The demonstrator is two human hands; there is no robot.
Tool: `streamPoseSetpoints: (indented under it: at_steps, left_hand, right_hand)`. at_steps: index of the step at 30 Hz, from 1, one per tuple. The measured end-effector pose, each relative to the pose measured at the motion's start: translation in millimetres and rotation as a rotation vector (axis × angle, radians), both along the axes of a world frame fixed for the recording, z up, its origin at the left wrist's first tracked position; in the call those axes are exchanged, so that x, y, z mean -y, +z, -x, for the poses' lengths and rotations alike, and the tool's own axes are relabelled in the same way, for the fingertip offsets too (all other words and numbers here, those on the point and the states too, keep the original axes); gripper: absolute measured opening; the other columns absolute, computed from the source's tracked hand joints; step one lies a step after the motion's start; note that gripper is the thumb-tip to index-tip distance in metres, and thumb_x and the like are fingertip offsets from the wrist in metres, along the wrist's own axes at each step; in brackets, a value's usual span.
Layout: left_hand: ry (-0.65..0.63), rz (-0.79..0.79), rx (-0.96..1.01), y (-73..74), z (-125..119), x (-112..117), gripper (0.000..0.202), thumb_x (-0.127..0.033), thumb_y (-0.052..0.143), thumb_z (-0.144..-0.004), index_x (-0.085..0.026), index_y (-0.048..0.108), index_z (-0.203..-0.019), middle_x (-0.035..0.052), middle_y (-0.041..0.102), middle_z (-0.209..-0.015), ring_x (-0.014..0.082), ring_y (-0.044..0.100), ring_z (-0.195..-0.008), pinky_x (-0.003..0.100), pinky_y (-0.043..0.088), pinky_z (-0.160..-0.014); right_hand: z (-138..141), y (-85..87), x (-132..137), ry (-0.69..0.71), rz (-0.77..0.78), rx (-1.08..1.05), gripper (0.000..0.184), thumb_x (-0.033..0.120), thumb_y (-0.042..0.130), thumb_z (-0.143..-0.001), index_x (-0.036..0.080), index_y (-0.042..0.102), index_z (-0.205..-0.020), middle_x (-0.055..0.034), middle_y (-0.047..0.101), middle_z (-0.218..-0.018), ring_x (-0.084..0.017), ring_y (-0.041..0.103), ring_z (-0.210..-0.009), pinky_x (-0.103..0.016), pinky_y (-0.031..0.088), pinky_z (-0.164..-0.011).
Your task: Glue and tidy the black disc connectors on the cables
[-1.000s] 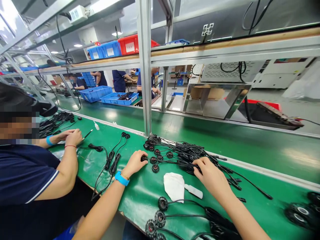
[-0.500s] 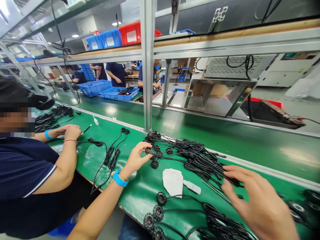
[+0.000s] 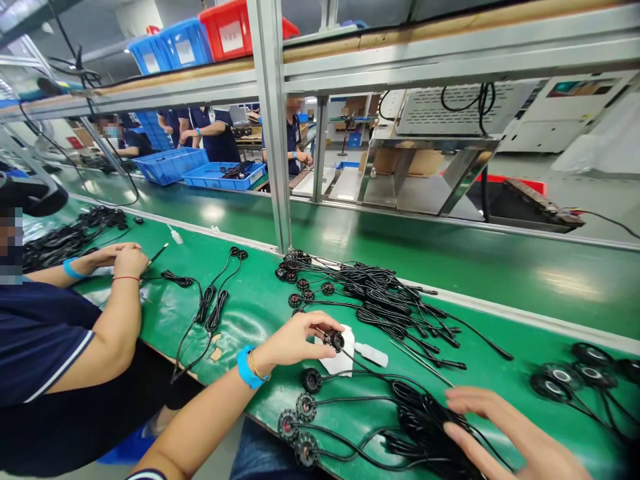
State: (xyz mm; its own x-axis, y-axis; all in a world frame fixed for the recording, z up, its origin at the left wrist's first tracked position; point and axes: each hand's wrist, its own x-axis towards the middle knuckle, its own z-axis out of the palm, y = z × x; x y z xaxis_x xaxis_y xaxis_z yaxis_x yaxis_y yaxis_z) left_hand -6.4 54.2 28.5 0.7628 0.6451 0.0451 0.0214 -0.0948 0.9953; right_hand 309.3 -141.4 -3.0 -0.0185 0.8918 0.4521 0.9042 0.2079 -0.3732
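Pinching a disc (image 3: 335,341) in the left hand (image 3: 293,341), now brought from the far pile (image 3: 375,287) to over the cloth (image 3: 341,365), so seemingly separated. Holding the right hand (image 3: 505,427) spread by the near cables (image 3: 416,419); impossible to tell whether touching.

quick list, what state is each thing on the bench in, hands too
Left hand, pinching a round black part
Right hand, fingers apart, grip unclear
Near cables, coiled and bunched
Far cables, looped and piled
White bottle, lying on its side
White sheet, partly hidden by left hand
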Motion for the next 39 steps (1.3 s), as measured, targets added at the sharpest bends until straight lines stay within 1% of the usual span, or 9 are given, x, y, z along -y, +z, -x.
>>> streamPoseSetpoints:
  at_steps: [4,5,8,10,16,21,27,34,39]
  left_hand:
    - [0.002,0.22,0.133,0.1,-7.6,2.4,0.046,-0.029,0.087,-0.07,-0.018,0.069,-0.111,0.0084,0.068,-0.107,0.0218,0.067,-0.096,0.032,0.053,-0.081]
    - [0.013,0.246,0.16,-0.6,-8.6,2.7,0.049,-0.031,0.088,-0.069,-0.018,0.069,-0.112,0.0086,0.068,-0.107,0.0221,0.067,-0.096,0.032,0.053,-0.08]
    - [0.089,0.193,0.217,-6.0,-8.4,3.0,0.049,-0.036,0.09,-0.066,-0.017,0.073,-0.109,0.0097,0.065,-0.114,0.0221,0.065,-0.099,0.033,0.052,-0.087]
    - [0.124,0.178,0.222,-11.9,-6.9,3.6,0.05,-0.04,0.089,-0.067,-0.017,0.075,-0.109,0.0106,0.065,-0.115,0.0216,0.064,-0.099,0.032,0.051,-0.087]
    - [0.069,0.429,0.254,-22.4,-8.3,11.6,0.048,-0.047,0.078,-0.08,-0.016,0.068,-0.117,0.0105,0.072,-0.096,0.0188,0.07,-0.077,0.026,0.052,-0.065]
    - [0.035,0.514,0.263,-14.6,-8.2,16.0,0.047,-0.051,0.075,-0.082,-0.015,0.073,-0.113,0.0139,0.072,-0.107,0.0151,0.067,-0.074,0.024,0.051,-0.064]
    - [0.018,0.543,0.245,-14.6,-5.2,16.1,0.049,-0.052,0.075,-0.081,-0.016,0.074,-0.115,0.0122,0.071,-0.101,0.0132,0.063,-0.071,0.023,0.051,-0.065]
    - [0.015,0.55,0.191,-16.2,-4.0,14.8,0.052,-0.057,0.073,-0.081,-0.013,0.075,-0.109,0.0076,0.069,-0.08,0.0112,0.064,-0.059,0.018,0.045,-0.05]
    - [0.027,0.549,0.114,-17.6,-4.7,12.4,0.057,-0.061,0.073,-0.079,-0.01,0.076,-0.103,0.0058,0.066,-0.071,0.0092,0.06,-0.051,0.017,0.041,-0.043]
  right_hand:
    - [66.1,36.5,-58.0,0.119,-0.019,-0.126,0.025,0.047,0.061,-0.092,0.028,0.063,-0.109,-0.0011,0.074,-0.103,-0.016,0.073,-0.088,-0.024,0.058,-0.075]
    - [78.8,40.3,-70.1,0.163,0.044,-0.163,0.022,0.043,0.06,-0.093,0.028,0.062,-0.109,0.0004,0.074,-0.1,-0.015,0.073,-0.087,-0.023,0.058,-0.074]
    - [103.3,39.3,-90.6,0.266,0.121,-0.287,0.012,0.036,0.053,-0.098,0.027,0.061,-0.099,0.0044,0.071,-0.081,-0.01,0.069,-0.068,-0.018,0.055,-0.062]
    - [110.8,33.0,-92.8,0.26,0.054,-0.334,0.014,0.035,0.05,-0.099,0.027,0.06,-0.095,0.005,0.067,-0.073,-0.009,0.064,-0.058,-0.016,0.051,-0.054]
    - [120.3,19.6,-82.1,0.182,-0.174,-0.365,0.009,0.03,0.055,-0.097,0.024,0.061,-0.095,-0.0019,0.065,-0.083,-0.011,0.062,-0.062,-0.018,0.051,-0.056]
    - [124.6,18.4,-77.4,0.14,-0.147,-0.406,0.011,0.024,0.057,-0.095,0.023,0.063,-0.104,-0.0029,0.063,-0.083,-0.008,0.052,-0.052,-0.02,0.044,-0.045]
    - [126.7,21.1,-76.7,0.179,-0.188,-0.376,0.012,0.018,0.059,-0.094,0.022,0.063,-0.104,-0.002,0.063,-0.082,-0.008,0.047,-0.05,-0.021,0.042,-0.043]
    - [126.2,17.3,-76.1,0.117,-0.299,-0.117,0.014,0.015,0.057,-0.095,0.02,0.063,-0.107,-0.0015,0.064,-0.079,-0.009,0.061,-0.061,-0.02,0.048,-0.059]
    - [120.5,10.8,-72.6,0.108,-0.352,0.1,0.02,0.011,0.057,-0.094,0.019,0.065,-0.11,-0.0018,0.066,-0.082,-0.007,0.059,-0.06,-0.021,0.044,-0.059]
